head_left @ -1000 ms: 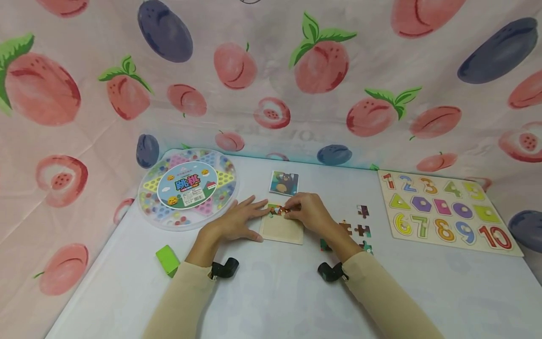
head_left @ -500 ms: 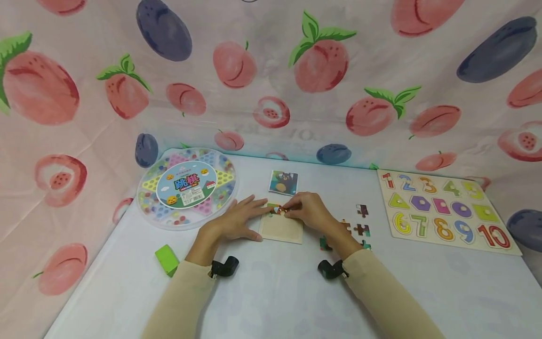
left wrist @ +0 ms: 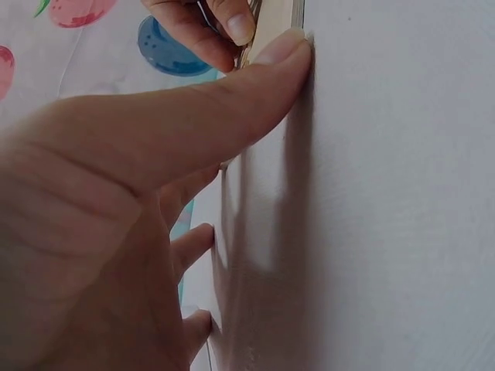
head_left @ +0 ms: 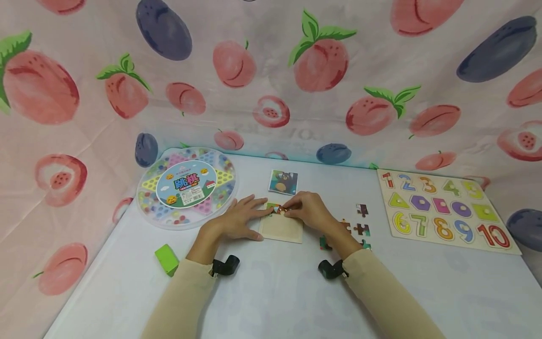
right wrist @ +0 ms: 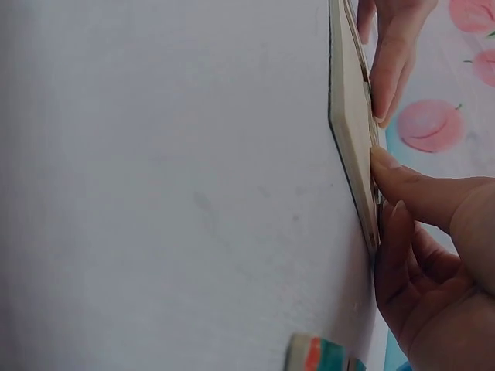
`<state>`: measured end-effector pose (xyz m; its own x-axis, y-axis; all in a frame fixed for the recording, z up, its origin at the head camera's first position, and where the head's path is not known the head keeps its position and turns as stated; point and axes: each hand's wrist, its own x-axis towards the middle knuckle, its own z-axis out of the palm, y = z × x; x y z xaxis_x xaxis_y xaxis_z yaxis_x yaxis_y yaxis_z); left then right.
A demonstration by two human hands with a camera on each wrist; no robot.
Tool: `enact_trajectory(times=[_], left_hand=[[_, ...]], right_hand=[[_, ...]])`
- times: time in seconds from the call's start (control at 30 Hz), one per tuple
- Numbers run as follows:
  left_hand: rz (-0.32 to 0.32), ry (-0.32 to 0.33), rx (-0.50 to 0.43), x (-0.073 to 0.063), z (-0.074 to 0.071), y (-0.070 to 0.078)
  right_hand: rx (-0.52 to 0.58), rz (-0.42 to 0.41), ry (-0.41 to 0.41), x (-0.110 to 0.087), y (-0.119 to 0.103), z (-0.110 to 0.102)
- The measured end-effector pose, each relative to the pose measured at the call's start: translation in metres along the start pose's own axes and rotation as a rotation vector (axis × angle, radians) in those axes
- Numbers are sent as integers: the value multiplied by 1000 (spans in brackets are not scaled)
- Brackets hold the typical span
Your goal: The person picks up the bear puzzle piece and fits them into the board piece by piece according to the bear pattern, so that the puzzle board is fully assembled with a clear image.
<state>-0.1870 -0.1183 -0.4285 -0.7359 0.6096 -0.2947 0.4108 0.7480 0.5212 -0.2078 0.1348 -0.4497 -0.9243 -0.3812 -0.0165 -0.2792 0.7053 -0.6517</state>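
Note:
A small square wooden puzzle board lies between the hands, bare wood in its near part. Along its far part are jigsaw pieces in green, red and white. The left hand has its fingers spread, the index fingertip on the pieces at the board's left side. Its thumb touches the board's near left corner. With thumb and fingertips, the right hand pinches a jigsaw piece at the board's far right; its fingers mostly hide it. In the right wrist view, the thumb presses on the board's top face.
Loose jigsaw pieces lie right of the board, some partly hidden by the right forearm. A bear picture card lies behind it. A round Chinese checkers set and a green block are left; a number-and-shape board is far right.
The left index fingertip has shifted slightly right over the pieces. The right hand's fingertips stay at the board's far part, with barely any movement.

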Motion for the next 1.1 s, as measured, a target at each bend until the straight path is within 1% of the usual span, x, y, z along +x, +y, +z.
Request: enact_trajectory(times=[0.2,0.33,0.47,0.67,0.8,0.87,0.9,1.0,1.1], left_hand=[[1,2,-5,1,1,-1],[4,19,-8,1,2,-2],[4,37,-20,1,2,-3],[6,44,-34,2,2,-3],[4,38,-41,4,4,-4],[1,34,-43,4,4,-4],[-1,32,-47,3,4,-3],[-4,38,-48,2,4,-2],[3,50,-43,2,3,-1]], right_hand=[[1,16,-8,-1,-1,1],[0,19,-16,-2,-1,1],[-8,7,-24,-1,-1,1],[-10,-21,-54,-1,2,-5],[69,0,-74,-6,2,-12],[106,12,-69,-10,2,-18],[110,2,-62,-12,3,-21],[75,-22,-35,-18,5,-33],[15,-50,-4,-24,10,-47]])
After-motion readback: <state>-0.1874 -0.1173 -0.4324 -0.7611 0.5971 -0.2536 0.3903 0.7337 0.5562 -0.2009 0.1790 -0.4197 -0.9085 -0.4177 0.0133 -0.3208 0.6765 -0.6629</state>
